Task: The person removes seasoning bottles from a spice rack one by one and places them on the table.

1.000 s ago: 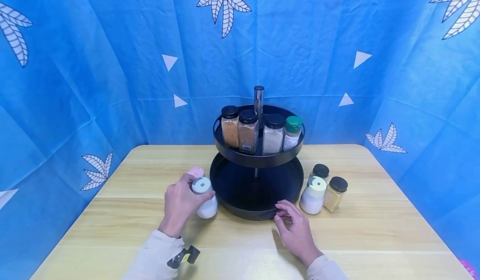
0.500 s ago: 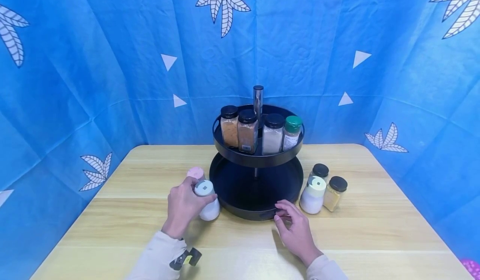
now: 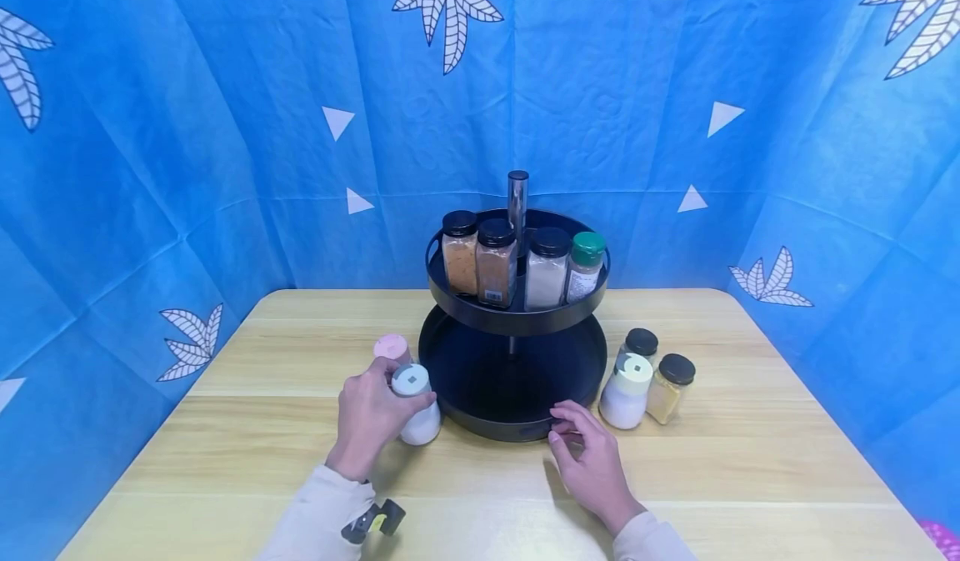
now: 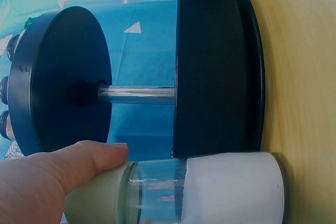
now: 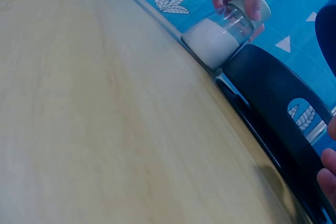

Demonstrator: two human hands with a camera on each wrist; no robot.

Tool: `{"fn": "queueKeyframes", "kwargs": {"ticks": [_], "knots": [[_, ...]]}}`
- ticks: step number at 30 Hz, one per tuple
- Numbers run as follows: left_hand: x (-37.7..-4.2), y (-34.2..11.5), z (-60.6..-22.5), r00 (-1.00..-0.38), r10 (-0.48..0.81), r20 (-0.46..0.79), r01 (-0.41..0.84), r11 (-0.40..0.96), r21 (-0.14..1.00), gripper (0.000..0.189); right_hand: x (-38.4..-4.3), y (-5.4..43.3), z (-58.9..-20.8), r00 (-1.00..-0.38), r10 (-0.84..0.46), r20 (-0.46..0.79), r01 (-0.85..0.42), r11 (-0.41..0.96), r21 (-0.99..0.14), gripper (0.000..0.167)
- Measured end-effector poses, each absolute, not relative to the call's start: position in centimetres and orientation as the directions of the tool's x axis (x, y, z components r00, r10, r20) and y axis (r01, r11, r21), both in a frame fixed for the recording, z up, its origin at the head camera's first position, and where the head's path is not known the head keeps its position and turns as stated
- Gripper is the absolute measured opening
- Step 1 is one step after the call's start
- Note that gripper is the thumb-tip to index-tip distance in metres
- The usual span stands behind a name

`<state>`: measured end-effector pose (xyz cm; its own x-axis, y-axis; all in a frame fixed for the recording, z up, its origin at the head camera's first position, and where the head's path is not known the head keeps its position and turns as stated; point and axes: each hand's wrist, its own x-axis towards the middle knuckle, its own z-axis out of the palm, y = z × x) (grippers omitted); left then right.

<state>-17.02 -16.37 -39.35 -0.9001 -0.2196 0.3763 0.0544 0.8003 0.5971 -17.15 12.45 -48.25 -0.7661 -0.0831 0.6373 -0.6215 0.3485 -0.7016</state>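
Observation:
My left hand [image 3: 372, 415] holds a glass seasoning jar [image 3: 422, 423] by its pale green lid, thumb on the near side. White contents fill the jar's lower part, seen closely in the left wrist view [image 4: 231, 187]. It stands upright beside the lower tier of a black two-tier turntable rack [image 3: 480, 429]. Behind it is a similar jar with a pink lid [image 3: 392, 347], partly hidden by the hand. My right hand [image 3: 592, 465] is at the lower tier's front right rim, fingers loosely bent, fingertips right at the rim.
On the upper tier stand black-lidded spice jars [image 3: 497, 265] and a green-lidded one [image 3: 585, 269]. Right of the rack are a white-filled jar with a pale lid [image 3: 626, 394] and two black-lidded jars [image 3: 666, 390]. A blue curtain [image 3: 600, 86] surrounds the wooden table [image 3: 480, 503].
My left hand has shifted the pale-green-lidded jar slightly to the right and toward me, uncovering more of the pink-lidded jar. The right hand has stayed at the rim.

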Motion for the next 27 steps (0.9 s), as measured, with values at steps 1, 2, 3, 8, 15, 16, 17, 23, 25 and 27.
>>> {"fn": "queueKeyframes", "kwargs": {"ticks": [1, 2, 3, 8, 15, 16, 17, 23, 25, 27], "knots": [[-17.03, -16.40, -39.40, -0.899, -0.220, 0.379, 0.056, 0.801, 0.596, 0.062, -17.15, 12.45, -48.26, -0.763, -0.086, 0.640, -0.626, 0.345, -0.700, 0.038], [-17.02, -16.41, -39.41, -0.898, -0.219, 0.382, 0.057, 0.802, 0.595, 0.062, -17.15, 12.44, -48.25, -0.761, -0.087, 0.643, -0.628, 0.344, -0.698, 0.038], [-17.03, -16.44, -39.47, -0.897, -0.218, 0.384, 0.057, 0.804, 0.591, 0.062, -17.16, 12.43, -48.24, -0.760, -0.088, 0.644, -0.630, 0.344, -0.697, 0.038], [-17.08, -16.56, -39.63, -0.894, -0.214, 0.393, 0.061, 0.811, 0.581, 0.061, -17.27, 12.35, -48.24, -0.764, -0.089, 0.639, -0.624, 0.354, -0.697, 0.038], [-17.05, -16.62, -39.58, -0.901, -0.217, 0.376, 0.052, 0.805, 0.590, 0.062, -17.31, 12.28, -48.25, -0.767, -0.090, 0.635, -0.619, 0.365, -0.696, 0.037], [-17.03, -16.60, -39.54, -0.903, -0.215, 0.371, 0.052, 0.804, 0.592, 0.063, -17.32, 12.26, -48.24, -0.768, -0.091, 0.634, -0.618, 0.364, -0.697, 0.037], [-17.02, -16.59, -39.53, -0.906, -0.213, 0.365, 0.052, 0.802, 0.595, 0.063, -17.32, 12.26, -48.23, -0.769, -0.091, 0.633, -0.618, 0.363, -0.698, 0.037], [-16.82, -16.34, -39.34, -0.918, -0.179, 0.354, 0.060, 0.819, 0.571, 0.062, -17.25, 12.26, -48.16, -0.770, -0.090, 0.631, -0.616, 0.359, -0.701, 0.037], [-16.67, -16.22, -39.22, -0.920, -0.167, 0.354, 0.062, 0.831, 0.554, 0.062, -17.19, 12.30, -48.13, -0.770, -0.090, 0.632, -0.617, 0.360, -0.700, 0.038], [-16.50, -16.13, -39.09, -0.922, -0.158, 0.352, 0.062, 0.840, 0.540, 0.063, -17.14, 12.36, -48.08, -0.773, -0.093, 0.628, -0.613, 0.364, -0.701, 0.037]]}}
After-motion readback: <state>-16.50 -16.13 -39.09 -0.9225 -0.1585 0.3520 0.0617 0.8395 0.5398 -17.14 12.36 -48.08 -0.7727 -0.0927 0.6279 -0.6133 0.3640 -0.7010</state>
